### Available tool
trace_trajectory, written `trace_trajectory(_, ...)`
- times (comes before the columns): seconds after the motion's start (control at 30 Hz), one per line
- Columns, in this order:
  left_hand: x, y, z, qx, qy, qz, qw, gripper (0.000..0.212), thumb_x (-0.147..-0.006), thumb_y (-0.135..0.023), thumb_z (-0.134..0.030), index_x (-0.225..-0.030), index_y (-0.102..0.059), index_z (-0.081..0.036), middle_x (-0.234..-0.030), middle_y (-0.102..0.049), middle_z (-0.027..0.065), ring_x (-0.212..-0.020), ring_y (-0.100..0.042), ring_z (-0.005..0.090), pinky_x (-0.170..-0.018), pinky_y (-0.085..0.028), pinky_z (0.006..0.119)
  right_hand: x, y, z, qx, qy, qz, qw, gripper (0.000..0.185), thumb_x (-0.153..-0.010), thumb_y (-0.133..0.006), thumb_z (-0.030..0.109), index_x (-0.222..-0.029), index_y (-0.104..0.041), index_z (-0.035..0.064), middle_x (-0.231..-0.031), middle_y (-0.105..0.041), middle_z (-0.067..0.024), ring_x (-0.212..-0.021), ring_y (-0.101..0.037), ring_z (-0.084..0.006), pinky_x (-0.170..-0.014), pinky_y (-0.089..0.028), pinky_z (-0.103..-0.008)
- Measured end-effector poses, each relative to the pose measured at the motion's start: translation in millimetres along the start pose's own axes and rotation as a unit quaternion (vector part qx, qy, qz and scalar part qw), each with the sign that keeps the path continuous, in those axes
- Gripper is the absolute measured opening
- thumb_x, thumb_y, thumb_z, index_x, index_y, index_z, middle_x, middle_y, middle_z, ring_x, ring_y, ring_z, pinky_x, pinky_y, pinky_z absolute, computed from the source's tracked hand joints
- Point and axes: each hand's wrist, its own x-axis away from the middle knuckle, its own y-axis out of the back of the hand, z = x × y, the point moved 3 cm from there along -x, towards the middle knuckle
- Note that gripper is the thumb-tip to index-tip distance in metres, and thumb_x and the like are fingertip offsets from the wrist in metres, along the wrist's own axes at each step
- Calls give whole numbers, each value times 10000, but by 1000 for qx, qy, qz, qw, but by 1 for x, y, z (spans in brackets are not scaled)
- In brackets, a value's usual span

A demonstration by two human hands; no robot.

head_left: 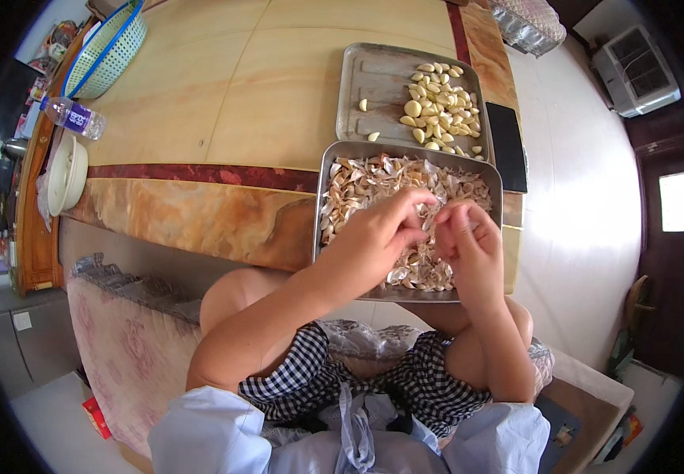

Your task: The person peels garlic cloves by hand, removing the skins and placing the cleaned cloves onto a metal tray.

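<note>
Both my hands are raised over a metal tray filled with garlic skins and unpeeled cloves. My left hand comes in from the left, its fingers bent and pointing right. Close beside it, my right hand has its fingers curled with the thumb against them. Whether a small clove or skin is between the fingers of either hand cannot be seen. Just beyond, a second metal tray holds many peeled garlic cloves, mostly at its right side, with two lying apart on the left.
A black flat device lies right of the trays on the stone-patterned table. At the far left are a blue-rimmed basket, a plastic bottle and a pale bowl. The filled tray reaches over the table's near edge, above my knees.
</note>
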Motion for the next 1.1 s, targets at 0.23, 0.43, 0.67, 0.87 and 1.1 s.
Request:
trace_trajectory(0.23,-3,-10,12,-387,-96,-62,915,270,-753,-524,34,-1019,-503,-4,-1112,-480,148,-997,-494,298,-809,-416,348,1,3,11,-223,-35,37,974,360,-927,-278,276,-1104,-416,-7,-1020,-508,-97,-901,-463,-133,-742,-367,-249)
trace_trajectory(0.43,-1,-31,-7,222,52,1,974,146,-808,-540,-67,-922,-478,0,-790,-534,76,-645,-533,147,-563,-428,271,6,-15,15,-118,87,89,985,476,-914,-267,352,-1199,-382,-11,-1237,-416,-123,-1010,-467,-148,-817,-384,-251)
trace_trajectory(0.67,-4,-27,-11,241,47,-2,969,95,-826,-497,-14,-918,-477,-6,-696,-534,36,-592,-505,80,-527,-410,202,8,-3,25,5,93,106,990,559,-908,-196,424,-1219,-372,-6,-1166,-460,-113,-936,-484,-147,-753,-406,-263)
trace_trajectory(0.87,5,-23,-7,138,-3,-7,990,83,-809,-520,-10,-887,-492,-10,-642,-520,43,-560,-493,80,-514,-400,214,11,6,42,351,237,123,897,172,-842,-476,147,-904,-492,-12,-777,-530,-147,-705,-535,-277,-633,-432,-328)
trace_trajectory(1.1,5,-18,-6,156,42,-9,987,63,-815,-514,-22,-873,-489,-14,-622,-500,35,-562,-473,72,-513,-385,210,11,6,45,410,281,152,854,114,-716,-573,3,-819,-525,-14,-731,-517,-137,-665,-508,-283,-575,-419,-341)
